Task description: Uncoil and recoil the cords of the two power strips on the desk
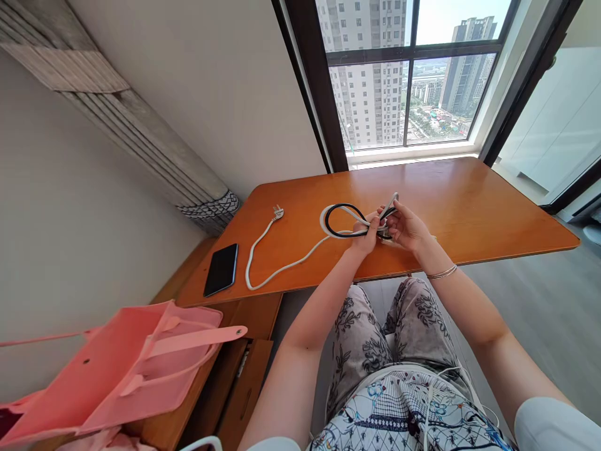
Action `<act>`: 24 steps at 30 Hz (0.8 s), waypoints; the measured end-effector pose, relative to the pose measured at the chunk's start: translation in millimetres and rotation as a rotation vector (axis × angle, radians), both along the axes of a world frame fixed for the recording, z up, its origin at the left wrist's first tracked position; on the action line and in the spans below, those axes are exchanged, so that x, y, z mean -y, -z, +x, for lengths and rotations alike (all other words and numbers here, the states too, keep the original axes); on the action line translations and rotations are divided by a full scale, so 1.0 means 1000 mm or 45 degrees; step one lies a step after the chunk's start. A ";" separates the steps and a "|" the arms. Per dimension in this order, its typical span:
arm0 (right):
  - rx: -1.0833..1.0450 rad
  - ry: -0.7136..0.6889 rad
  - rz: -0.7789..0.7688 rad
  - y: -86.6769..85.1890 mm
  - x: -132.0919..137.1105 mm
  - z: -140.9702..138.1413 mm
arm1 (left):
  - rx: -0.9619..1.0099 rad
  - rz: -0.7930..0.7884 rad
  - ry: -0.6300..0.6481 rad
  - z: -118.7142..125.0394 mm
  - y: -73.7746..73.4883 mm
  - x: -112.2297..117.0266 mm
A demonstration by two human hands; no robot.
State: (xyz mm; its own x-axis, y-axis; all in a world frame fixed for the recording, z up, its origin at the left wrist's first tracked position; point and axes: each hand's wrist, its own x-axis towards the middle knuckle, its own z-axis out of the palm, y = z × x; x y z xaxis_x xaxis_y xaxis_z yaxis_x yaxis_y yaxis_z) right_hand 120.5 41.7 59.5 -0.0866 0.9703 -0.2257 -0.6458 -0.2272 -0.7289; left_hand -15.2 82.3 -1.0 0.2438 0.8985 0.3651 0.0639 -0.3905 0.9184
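A white cable and a black cable (331, 218) are looped together in a loose bundle above the near part of the wooden table. My left hand (367, 237) is closed around the bundle where the loops meet. My right hand (407, 227) pinches the cables at the right side of the bundle, close to the left hand's fingers. One length of the white cable (286, 267) runs left across the tabletop and ends in a white plug (278, 213) with metal prongs. Fingers partly hide the middle of the bundle.
A dark phone (221, 270) lies near the left edge of the wooden table (479, 213). An open pink bag (122, 363) stands on wooden furniture at lower left. A window (410, 81) is beyond the table, with a curtain (141, 138) at left.
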 end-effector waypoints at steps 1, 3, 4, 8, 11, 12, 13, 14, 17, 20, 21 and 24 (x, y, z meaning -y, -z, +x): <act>0.051 -0.030 0.005 -0.001 0.003 0.002 | 0.024 0.003 -0.004 0.001 0.000 0.001; 0.188 -0.073 0.055 -0.004 0.009 0.006 | 0.057 0.046 -0.020 0.005 0.000 0.005; 0.253 -0.079 0.094 -0.006 0.013 0.009 | 0.072 0.044 -0.035 0.007 -0.001 0.006; 0.561 -0.053 0.292 -0.013 0.034 0.020 | 0.153 -0.010 -0.055 0.013 -0.008 0.012; 1.011 -0.008 0.554 -0.021 0.049 0.032 | 0.173 -0.071 -0.104 0.011 -0.015 0.010; 1.172 0.055 0.711 -0.026 0.051 0.036 | 0.162 -0.081 -0.107 0.010 -0.017 0.009; 1.324 0.129 0.919 -0.031 0.051 0.038 | 0.142 -0.083 -0.094 0.009 -0.019 0.008; 1.464 0.197 1.166 -0.038 0.049 0.039 | 0.113 -0.079 -0.073 0.008 -0.021 0.007; 1.805 0.040 1.971 -0.059 0.028 0.033 | -0.017 -0.076 -0.084 0.005 -0.023 0.004; 2.036 -0.298 2.444 -0.077 -0.002 0.022 | -0.179 -0.111 -0.152 0.003 -0.025 0.004; 2.118 -0.378 2.526 -0.081 -0.012 0.020 | -0.215 -0.094 -0.110 0.002 -0.026 0.004; 2.397 -0.518 2.612 -0.089 -0.034 0.020 | -0.232 0.037 0.191 -0.003 -0.031 0.006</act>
State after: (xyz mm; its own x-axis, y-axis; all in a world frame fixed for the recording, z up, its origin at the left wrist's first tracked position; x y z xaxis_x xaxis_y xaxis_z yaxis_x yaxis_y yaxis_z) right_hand 140.3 76.1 148.8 -0.9718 0.1003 0.2133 0.1769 0.9086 0.3783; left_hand -17.9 76.0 30.1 0.4382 0.8369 0.3279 0.1669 -0.4342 0.8852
